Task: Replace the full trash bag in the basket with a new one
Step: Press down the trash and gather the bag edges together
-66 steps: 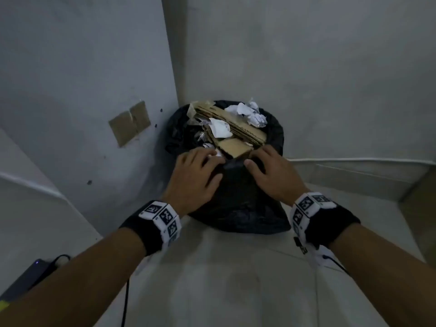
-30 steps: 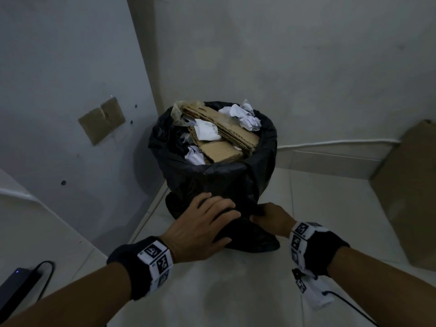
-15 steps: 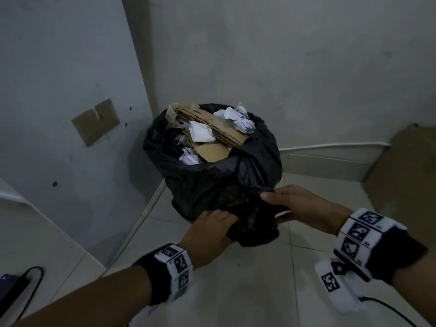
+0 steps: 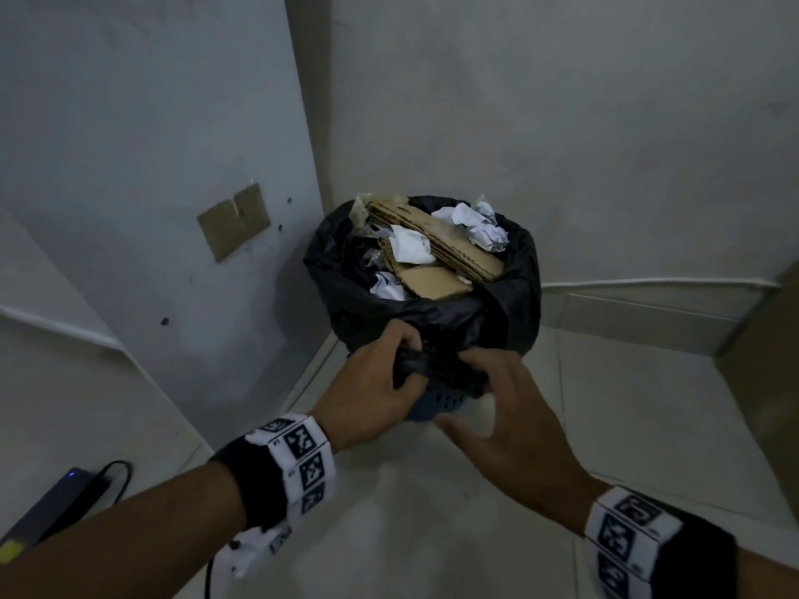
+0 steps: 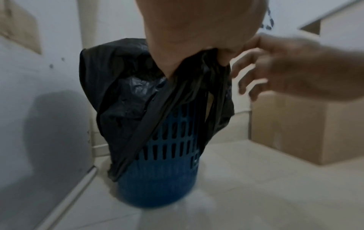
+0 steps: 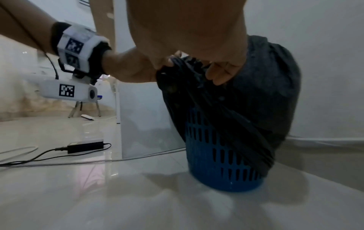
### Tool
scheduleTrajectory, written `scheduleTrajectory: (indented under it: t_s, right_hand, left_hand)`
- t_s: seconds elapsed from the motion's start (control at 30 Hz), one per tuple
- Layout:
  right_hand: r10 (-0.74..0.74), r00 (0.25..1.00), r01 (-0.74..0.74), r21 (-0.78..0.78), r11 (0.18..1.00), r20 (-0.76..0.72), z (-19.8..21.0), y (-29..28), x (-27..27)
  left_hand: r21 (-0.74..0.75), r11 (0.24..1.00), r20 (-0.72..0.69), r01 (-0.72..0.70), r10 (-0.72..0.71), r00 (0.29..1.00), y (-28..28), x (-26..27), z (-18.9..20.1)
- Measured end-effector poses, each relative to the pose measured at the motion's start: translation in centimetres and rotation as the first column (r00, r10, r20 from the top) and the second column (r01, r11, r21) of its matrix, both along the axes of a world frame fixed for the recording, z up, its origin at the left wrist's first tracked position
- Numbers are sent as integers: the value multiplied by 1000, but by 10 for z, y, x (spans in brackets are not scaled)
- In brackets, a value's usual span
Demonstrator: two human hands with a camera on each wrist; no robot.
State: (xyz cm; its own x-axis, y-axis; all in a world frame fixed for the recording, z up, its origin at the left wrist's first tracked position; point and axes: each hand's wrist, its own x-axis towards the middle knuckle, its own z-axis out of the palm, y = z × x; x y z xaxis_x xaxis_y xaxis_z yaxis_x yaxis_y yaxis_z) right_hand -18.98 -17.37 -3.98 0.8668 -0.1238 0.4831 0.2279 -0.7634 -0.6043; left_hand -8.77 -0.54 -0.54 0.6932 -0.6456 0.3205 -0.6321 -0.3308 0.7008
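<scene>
A black trash bag (image 4: 432, 322), full of cardboard pieces (image 4: 436, 248) and crumpled paper (image 4: 475, 222), lines a blue slotted basket (image 4: 436, 404) standing in the room's corner. My left hand (image 4: 404, 367) grips a bunched fold of the bag's hanging edge at the near side. From the left wrist that fold (image 5: 197, 80) stretches up in taut strips off the basket (image 5: 167, 179). My right hand (image 4: 488, 382) hovers right beside the fold with loosely curled fingers (image 5: 246, 77), apart from the plastic. The right wrist view shows the bag (image 6: 265, 93) lifted off the basket wall (image 6: 216, 163).
Walls close in behind and to the left of the basket. A brown cardboard box (image 5: 305, 124) stands on the floor to the right. A black power adapter (image 6: 84, 146) and cables lie on the tiles at left. A cardboard patch (image 4: 233, 220) is stuck on the left wall.
Both hands came up from low on the bag's side. The left now grips the gathered overhang, lifting it so the blue basket shows beneath. The right hand moved in next to it.
</scene>
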Motion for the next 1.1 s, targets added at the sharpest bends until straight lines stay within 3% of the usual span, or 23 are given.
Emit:
scheduleTrajectory:
  t_s: [0.07, 0.13, 0.27, 0.43, 0.57, 0.67, 0.83, 0.97, 1.1]
  right_hand:
    - [-16, 1000, 13, -110, 994, -22, -2, 9, 13]
    - [-66, 996, 59, -117, 991, -52, 1, 14, 24]
    - [19, 997, -25, -82, 996, -75, 7, 7, 34]
    - [72, 990, -98, -220, 971, -124, 1, -9, 17]
    - [-5, 959, -88, -312, 946, -284, 5, -26, 5]
    - [18, 984, -75, -322, 944, -177, 0, -39, 8]
    - [-57, 997, 70, -254, 965, 58, 12, -52, 16]
    - [-121, 964, 206, -374, 904, 237, 20, -59, 23]
    - [2, 956, 151, -501, 852, 292, 23, -65, 30]
  left_hand:
    - [-34, 999, -67, 36, -39, 997, -5, -7, 5]
    - [-34, 996, -87, 84, -87, 992, -9, -12, 5]
    - [42, 992, 18, 123, -124, 992, -6, -4, 6]
    - [480, 868, 290, 127, -293, 911, 9, 20, -4]
    - [417, 898, 502, 142, -358, 787, 12, 29, -15]
    - [332, 940, 607, 80, -278, 744, 12, 37, -11]
    - [208, 977, 742, 48, -190, 642, 21, 40, -12]
    - [170, 982, 794, 79, -184, 580, 29, 35, -8]
    - [107, 991, 780, 76, -131, 612, 30, 30, -2]
